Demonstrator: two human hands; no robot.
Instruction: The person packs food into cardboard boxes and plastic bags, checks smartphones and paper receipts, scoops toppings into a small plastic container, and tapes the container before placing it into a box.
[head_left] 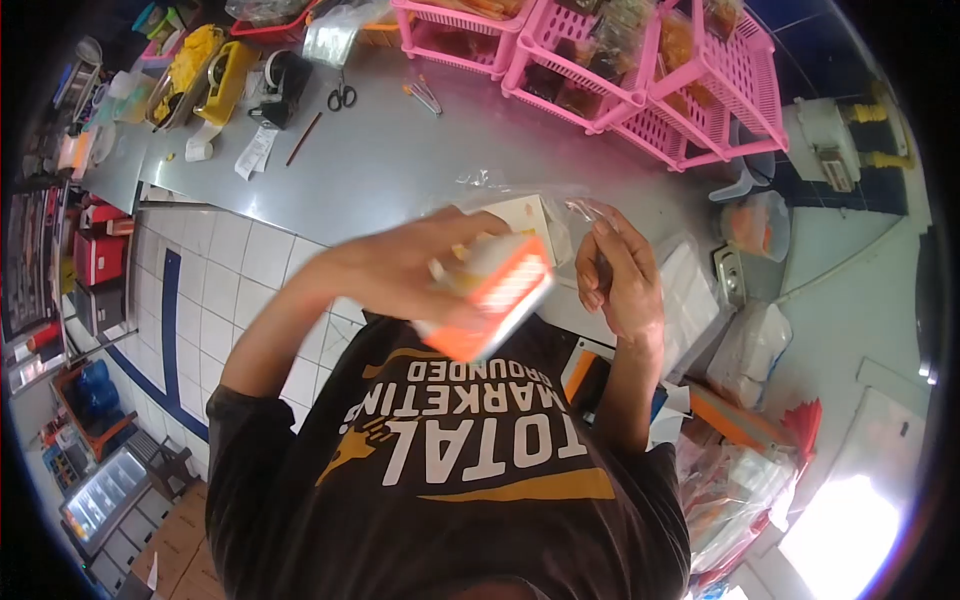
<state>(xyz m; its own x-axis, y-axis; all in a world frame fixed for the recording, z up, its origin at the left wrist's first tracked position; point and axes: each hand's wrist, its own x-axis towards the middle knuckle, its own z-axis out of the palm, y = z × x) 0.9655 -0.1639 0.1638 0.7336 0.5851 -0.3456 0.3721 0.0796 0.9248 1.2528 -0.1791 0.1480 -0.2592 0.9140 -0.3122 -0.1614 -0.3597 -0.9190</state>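
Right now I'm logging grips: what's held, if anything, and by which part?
The left hand grips a blurred orange-and-white box by its left side; whether the right hand pinches the clear plastic beside it cannot be told.

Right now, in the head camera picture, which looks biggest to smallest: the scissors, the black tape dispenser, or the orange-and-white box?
1. The orange-and-white box in the left hand; being nearer the camera probably makes it look bigger.
2. The black tape dispenser.
3. The scissors.
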